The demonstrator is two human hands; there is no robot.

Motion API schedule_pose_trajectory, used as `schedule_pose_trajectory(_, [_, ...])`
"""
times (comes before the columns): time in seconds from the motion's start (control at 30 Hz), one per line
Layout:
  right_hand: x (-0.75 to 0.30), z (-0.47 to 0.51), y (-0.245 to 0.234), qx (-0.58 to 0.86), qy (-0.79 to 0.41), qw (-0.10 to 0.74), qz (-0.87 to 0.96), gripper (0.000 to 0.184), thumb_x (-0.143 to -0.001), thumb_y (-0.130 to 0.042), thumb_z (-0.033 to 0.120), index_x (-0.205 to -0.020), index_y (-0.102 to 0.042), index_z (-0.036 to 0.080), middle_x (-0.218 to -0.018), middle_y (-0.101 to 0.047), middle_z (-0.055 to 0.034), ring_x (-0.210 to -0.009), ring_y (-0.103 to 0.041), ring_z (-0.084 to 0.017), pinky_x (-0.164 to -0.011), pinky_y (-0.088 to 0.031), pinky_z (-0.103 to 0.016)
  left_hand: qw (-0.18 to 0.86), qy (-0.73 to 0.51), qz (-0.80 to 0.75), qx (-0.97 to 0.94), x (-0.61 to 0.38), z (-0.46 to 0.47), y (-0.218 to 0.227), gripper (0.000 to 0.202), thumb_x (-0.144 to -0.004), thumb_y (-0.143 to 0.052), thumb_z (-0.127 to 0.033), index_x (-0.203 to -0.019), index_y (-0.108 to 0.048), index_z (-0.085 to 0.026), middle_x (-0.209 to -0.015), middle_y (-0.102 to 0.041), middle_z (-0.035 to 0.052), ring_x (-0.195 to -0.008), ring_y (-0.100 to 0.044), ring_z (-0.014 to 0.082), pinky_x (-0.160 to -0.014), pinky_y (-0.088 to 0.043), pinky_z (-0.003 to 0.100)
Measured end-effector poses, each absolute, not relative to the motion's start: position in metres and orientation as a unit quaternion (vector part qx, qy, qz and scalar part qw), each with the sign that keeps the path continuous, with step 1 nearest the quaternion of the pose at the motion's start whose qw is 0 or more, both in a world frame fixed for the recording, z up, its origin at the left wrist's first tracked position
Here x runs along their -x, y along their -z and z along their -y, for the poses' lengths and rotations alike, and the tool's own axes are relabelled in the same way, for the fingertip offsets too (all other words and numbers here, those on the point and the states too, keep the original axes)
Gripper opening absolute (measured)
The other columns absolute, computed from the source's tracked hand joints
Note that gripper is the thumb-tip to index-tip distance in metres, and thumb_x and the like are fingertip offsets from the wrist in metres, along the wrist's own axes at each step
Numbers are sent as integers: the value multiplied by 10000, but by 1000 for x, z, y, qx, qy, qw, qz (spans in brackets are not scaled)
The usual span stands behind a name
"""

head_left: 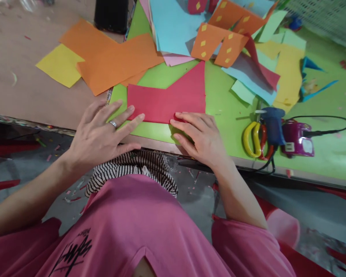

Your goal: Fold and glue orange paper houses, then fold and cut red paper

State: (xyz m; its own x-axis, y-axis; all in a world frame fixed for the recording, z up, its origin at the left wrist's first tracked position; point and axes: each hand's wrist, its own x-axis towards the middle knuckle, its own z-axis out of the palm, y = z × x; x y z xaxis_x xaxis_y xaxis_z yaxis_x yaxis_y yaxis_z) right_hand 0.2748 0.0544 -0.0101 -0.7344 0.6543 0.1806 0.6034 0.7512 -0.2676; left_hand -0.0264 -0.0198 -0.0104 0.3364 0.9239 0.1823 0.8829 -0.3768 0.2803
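The sheet (173, 104) is red, the surface (219, 96) lime green, the cutout (211, 38) orange (yellow diamonds (203, 43)).

We see a red paper sheet (173, 102) — straight-edged, lying flat, its upper edge rising to a right-hand peak — just above the frame's centre.

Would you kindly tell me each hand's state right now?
Left hand: open, touching the left end of the red, angular paper piece.
Right hand: open, resting on its near edge.

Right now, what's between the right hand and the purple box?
In the head view, from the right hand rightward: green surface, then yellow handles and a red handle, then the blue corded tool, next to the purple box.
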Motion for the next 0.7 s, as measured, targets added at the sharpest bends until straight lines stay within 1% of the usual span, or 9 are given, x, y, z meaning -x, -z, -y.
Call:
schedule_pose_trajectory(0.03, [-275, -54, 10, 344, -98, 127, 925, 372, -1058, -522, 377, -1407, -638, 322, -1464, -666, -68, -1317, -610, -298, -1098, -453, -510, 64, -150, -554, -816, 25, 20, 10, 646, -941, -604, -667, -1522, -507, -401, -1547, -603, 59, -1478, -499, 393, -1249, -330, 660])
schedule_pose_trajectory(0.1, [-274, -54, 10, 352, -95, 121, 923, 370, -1067, -500, 404, -1396, -644, 313, -1461, -669, -70, -1319, -607, -292, -1100, -445, -501, 58, -134, -552, -821, 22, 20, 9, 710, -906, -603, -731, -1530, -500, -408, -1567, -581, 69, -1494, -469, 423, -1248, -316, 674])
schedule_pose_trajectory(0.2, [-273, -53, 9, 355, -86, 118, 923, 380, -1077, -473, 435, -1384, -648, 296, -1455, -674, -71, -1320, -604, -280, -1097, -439, -478, 50, -120, -550, -825, 21, 21, 9, 731, -897, -559, -779, -1535, -484, -429, -1580, -568, 45, -1519, -434, 415, -1270, -287, 663])
schedule_pose_trajectory(0.3, [-272, -52, 9, 356, -87, 119, 923, 381, -1076, -477, 433, -1384, -650, 289, -1453, -678, -73, -1321, -606, -283, -1095, -443, -478, 43, -121, -548, -826, 22, 24, 11, 723, -922, -517, -777, -1546, -461, -418, -1586, -558, 38, -1526, -419, 414, -1264, -272, 699])
schedule_pose_trajectory(0.4, [-272, -52, 10, 360, -93, 119, 921, 374, -1075, -478, 424, -1376, -657, 294, -1450, -680, -73, -1321, -607, -291, -1097, -443, -491, 36, -129, -546, -827, 19, 25, 11, 704, -935, -572, -709, -1559, -433, -415, -1606, -535, 47, -1538, -399, 411, -1262, -250, 731])
schedule_pose_trajectory(0.47, [-271, -52, 10, 360, -93, 122, 920, 373, -1075, -478, 435, -1367, -662, 292, -1451, -680, -72, -1322, -606, -294, -1104, -439, -495, 41, -139, -539, -830, 13, 24, 10, 711, -942, -614, -645, -1578, -405, -404, -1620, -517, 67, -1551, -388, 393, -1283, -245, 700])
schedule_pose_trajectory(0.53, [-272, -52, 10, 359, -92, 123, 921, 381, -1073, -481, 456, -1366, -660, 292, -1458, -675, -71, -1329, -600, -294, -1115, -432, -497, 56, -164, -522, -835, 3, 22, 10, 750, -951, -624, -607, -1608, -372, -346, -1619, -515, 104, -1547, -404, 377, -1300, -267, 637])
schedule_pose_trajectory(0.6, [-272, -52, 10, 360, -93, 120, 920, 391, -1073, -478, 473, -1372, -655, 295, -1462, -672, -69, -1336, -595, -292, -1126, -426, -497, 68, -188, -504, -840, -7, 18, 11, 805, -958, -613, -603, -1635, -336, -269, -1603, -527, 141, -1530, -432, 376, -1300, -292, 587])
schedule_pose_trajectory(0.7, [-272, -51, 10, 361, -92, 117, 920, 404, -1080, -453, 483, -1381, -648, 296, -1464, -670, -67, -1344, -587, -287, -1135, -419, -492, 66, -186, -499, -844, -19, 14, 15, 840, -978, -565, -627, -1653, -304, -200, -1587, -535, 175, -1511, -456, 387, -1287, -310, 569])
